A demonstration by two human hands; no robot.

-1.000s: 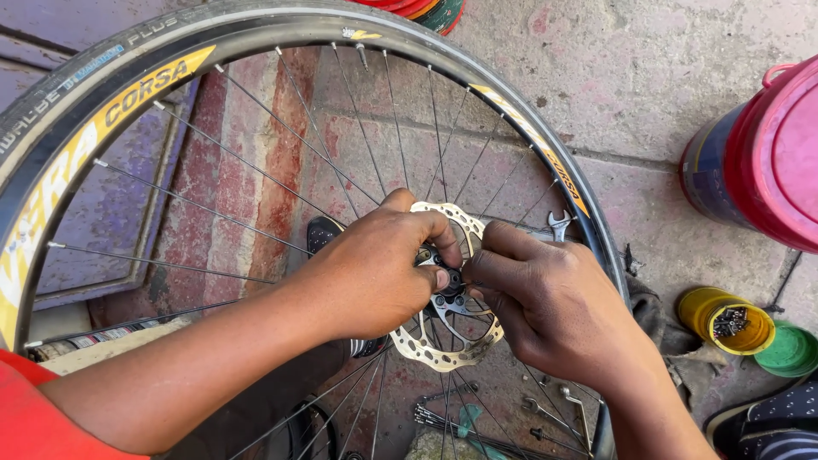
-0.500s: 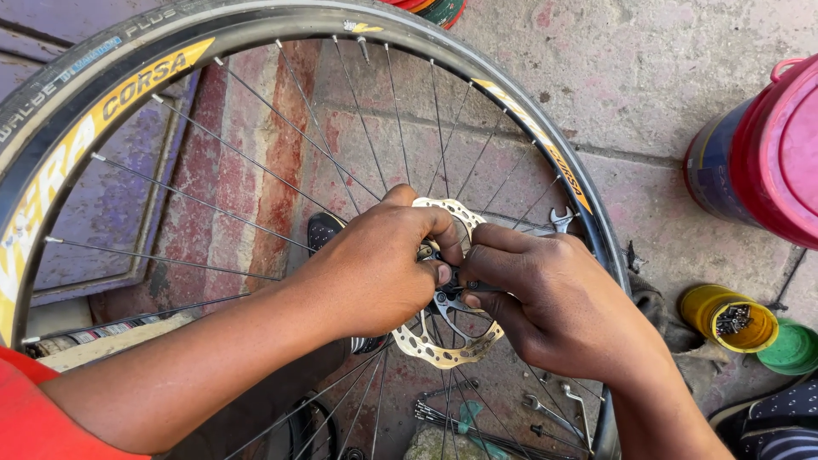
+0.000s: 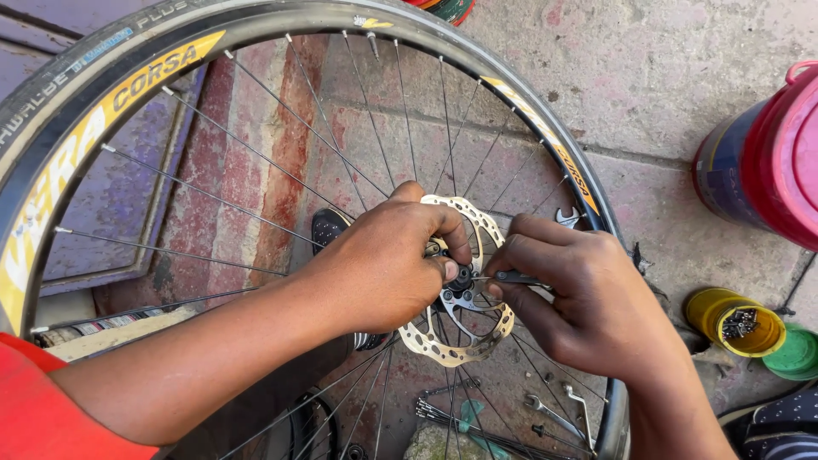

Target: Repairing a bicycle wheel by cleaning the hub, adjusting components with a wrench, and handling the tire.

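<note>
The left hand (image 3: 383, 264) is curled over the hub (image 3: 461, 278) at the middle of a bicycle wheel (image 3: 256, 102), its fingers closed around the hub end and its thumb pressed against the centre of the brake disc (image 3: 477, 336). The right hand (image 3: 579, 298) comes in from the other side, fingers pinched shut on a thin dark tool (image 3: 511, 277) whose tip points straight at the hub, just beside the left thumb. The disc, silver with a wavy edge and cut-outs, sits flat on the hub between the two hands, partly covered by the left fingers. Spokes fan out from under both grips to the rim, which carries a black tyre with yellow lettering bands. Below the right wrist, on the stone floor (image 3: 648, 77), lie spanners (image 3: 554, 413) and a bundle of loose spokes (image 3: 477, 422). Further out past the right hand stand a yellow cup of small screws (image 3: 737, 322), a green lid (image 3: 792, 353) and a red and blue bucket (image 3: 758, 162).
</note>
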